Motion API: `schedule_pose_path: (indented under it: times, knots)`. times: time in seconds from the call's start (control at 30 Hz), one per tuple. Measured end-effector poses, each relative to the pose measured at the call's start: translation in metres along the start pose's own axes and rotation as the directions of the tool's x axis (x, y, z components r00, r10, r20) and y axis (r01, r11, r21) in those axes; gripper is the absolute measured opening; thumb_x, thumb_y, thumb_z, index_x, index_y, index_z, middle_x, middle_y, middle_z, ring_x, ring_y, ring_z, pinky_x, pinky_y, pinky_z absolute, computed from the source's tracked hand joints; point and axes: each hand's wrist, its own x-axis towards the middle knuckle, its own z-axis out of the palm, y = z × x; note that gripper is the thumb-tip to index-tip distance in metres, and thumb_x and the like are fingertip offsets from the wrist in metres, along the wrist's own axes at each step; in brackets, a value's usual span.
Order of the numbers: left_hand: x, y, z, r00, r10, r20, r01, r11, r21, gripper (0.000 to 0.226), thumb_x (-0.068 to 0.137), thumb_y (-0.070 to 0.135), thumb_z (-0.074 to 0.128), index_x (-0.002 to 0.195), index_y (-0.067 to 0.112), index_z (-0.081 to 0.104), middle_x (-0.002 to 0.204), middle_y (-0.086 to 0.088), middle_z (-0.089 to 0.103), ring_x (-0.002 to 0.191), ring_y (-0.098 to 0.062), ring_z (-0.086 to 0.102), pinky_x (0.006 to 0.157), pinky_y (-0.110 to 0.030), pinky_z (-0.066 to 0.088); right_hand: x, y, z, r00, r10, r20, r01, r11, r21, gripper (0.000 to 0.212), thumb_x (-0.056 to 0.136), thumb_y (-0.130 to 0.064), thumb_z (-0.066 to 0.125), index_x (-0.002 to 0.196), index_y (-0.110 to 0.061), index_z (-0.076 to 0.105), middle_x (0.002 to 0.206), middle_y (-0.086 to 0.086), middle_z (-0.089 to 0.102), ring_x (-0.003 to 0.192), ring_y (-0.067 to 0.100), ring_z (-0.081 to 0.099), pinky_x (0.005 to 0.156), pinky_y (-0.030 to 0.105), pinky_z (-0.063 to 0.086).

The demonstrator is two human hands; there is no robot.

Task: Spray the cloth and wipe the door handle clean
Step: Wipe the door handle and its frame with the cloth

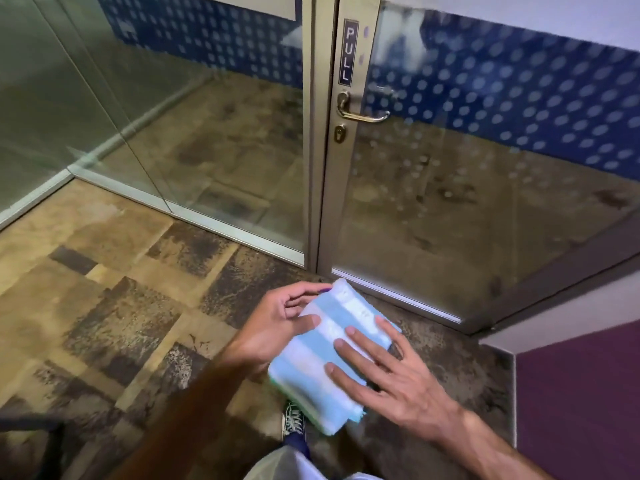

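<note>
Cloth (330, 355), folded into a thick blue-and-white pad, sits between our two hands at waist height, above the patterned carpet (114, 306) and our shoe (294, 420). Our left hand (273, 327) cups it from the side, its fingers (313, 321) curled around the edge and the thumb pressed onto the top face, so the pad stays folded and level. Our right hand (394, 372) lies flat on top with its fingers spread and relaxed, gripping nothing; we judge it is smoothing the folds into a firm wiping face.

We see no spray bottle anywhere in view, so we cannot tell whether the cloth is already damp.

Ahead and above us the brass door handle (360, 110) juts from the metal frame (332, 202) of the glass door, under a PULL sign (349, 51) and over a keyhole (340, 133), well apart from the cloth. Reaching it calls for lifting the pad forward.
</note>
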Motion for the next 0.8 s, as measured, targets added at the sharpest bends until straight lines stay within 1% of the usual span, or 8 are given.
schedule_pose_path:
  times: [0.07, 0.1, 0.17, 0.23, 0.33, 0.43, 0.63, 0.8]
  knots:
    - [0.025, 0.009, -0.016, 0.995, 0.1, 0.019, -0.102, 0.977, 0.185, 0.042, 0.101, 0.0, 0.065, 0.139, 0.018, 0.065, 0.139, -0.004, 0.069, 0.128, -0.017, 0.064, 0.112, -0.035, 0.051, 0.02, 0.016, 0.01, 0.999, 0.036, 0.027, -0.036, 0.999, -0.016, 0.035, 0.107, -0.012, 0.05, 0.135, -0.015, 0.07, 0.143, 0.013, 0.065, 0.138, 0.034, 0.057, 0.101, 0.062, 0.053]
    - [0.034, 0.012, -0.022, 0.983, 0.177, 0.047, -0.182, 0.912, 0.368, 0.044, 0.104, 0.016, 0.066, 0.145, 0.026, 0.059, 0.152, 0.001, 0.058, 0.14, -0.014, 0.054, 0.12, -0.034, 0.042, 0.028, 0.021, 0.014, 0.997, 0.067, 0.023, -0.067, 0.997, -0.026, 0.036, 0.11, -0.014, 0.044, 0.135, -0.014, 0.07, 0.143, 0.012, 0.065, 0.137, 0.034, 0.058, 0.101, 0.059, 0.055]
    - [0.046, 0.016, -0.039, 0.957, 0.222, 0.188, -0.289, 0.669, 0.684, 0.06, 0.098, 0.062, 0.059, 0.152, 0.052, 0.035, 0.169, 0.016, 0.025, 0.158, -0.004, 0.022, 0.129, -0.03, 0.02, 0.044, 0.034, 0.023, 0.989, 0.145, 0.011, -0.144, 0.989, -0.044, 0.041, 0.113, -0.015, 0.035, 0.134, -0.012, 0.07, 0.143, 0.012, 0.065, 0.135, 0.033, 0.06, 0.099, 0.053, 0.058]
    - [0.049, 0.016, -0.055, 0.933, 0.231, 0.277, -0.357, 0.473, 0.805, 0.081, 0.086, 0.088, 0.044, 0.157, 0.055, 0.022, 0.171, 0.024, 0.004, 0.16, 0.004, 0.003, 0.131, -0.029, 0.008, 0.057, 0.045, 0.032, 0.975, 0.222, 0.011, -0.221, 0.973, -0.063, 0.047, 0.115, -0.016, 0.028, 0.134, -0.008, 0.07, 0.142, 0.012, 0.066, 0.133, 0.032, 0.062, 0.095, 0.049, 0.06]
    - [0.05, 0.005, -0.066, 0.816, 0.424, 0.392, -0.504, 0.19, 0.843, 0.094, 0.085, 0.078, 0.059, 0.162, 0.028, 0.039, 0.173, 0.002, 0.027, 0.16, -0.014, 0.027, 0.129, -0.039, 0.025, 0.072, 0.054, 0.042, 0.95, 0.312, 0.005, -0.311, 0.947, -0.074, 0.05, 0.115, -0.013, 0.025, 0.128, -0.005, 0.073, 0.139, 0.012, 0.069, 0.129, 0.032, 0.066, 0.09, 0.044, 0.063]
    - [0.063, -0.001, -0.069, 0.778, 0.433, 0.455, -0.529, 0.061, 0.846, 0.09, 0.074, 0.059, 0.083, 0.151, 0.02, 0.056, 0.16, -0.008, 0.051, 0.146, -0.024, 0.052, 0.111, -0.048, 0.053, 0.086, 0.059, 0.049, 0.92, 0.393, -0.002, -0.392, 0.918, -0.054, 0.049, 0.115, -0.012, 0.029, 0.124, -0.007, 0.076, 0.137, 0.01, 0.07, 0.128, 0.028, 0.067, 0.084, 0.033, 0.063]
    - [0.096, 0.002, -0.061, 0.784, 0.494, 0.375, -0.502, 0.15, 0.852, 0.091, 0.069, 0.061, 0.091, 0.143, 0.017, 0.064, 0.147, -0.008, 0.065, 0.135, -0.024, 0.063, 0.105, -0.051, 0.057, 0.11, 0.079, 0.057, 0.873, 0.488, -0.008, -0.489, 0.872, -0.014, 0.051, 0.114, -0.016, 0.027, 0.125, -0.005, 0.075, 0.138, 0.01, 0.069, 0.129, 0.025, 0.066, 0.072, 0.027, 0.062]
    - [0.141, 0.01, -0.062, 0.701, 0.595, 0.392, -0.51, 0.033, 0.86, 0.082, 0.068, 0.03, 0.094, 0.141, 0.01, 0.063, 0.133, -0.01, 0.073, 0.126, -0.027, 0.069, 0.104, -0.051, 0.054, 0.131, 0.115, 0.07, 0.857, 0.512, -0.062, -0.515, 0.857, -0.036, 0.045, 0.112, -0.008, 0.034, 0.121, -0.003, 0.077, 0.134, 0.012, 0.071, 0.126, 0.026, 0.068, 0.074, 0.03, 0.066]
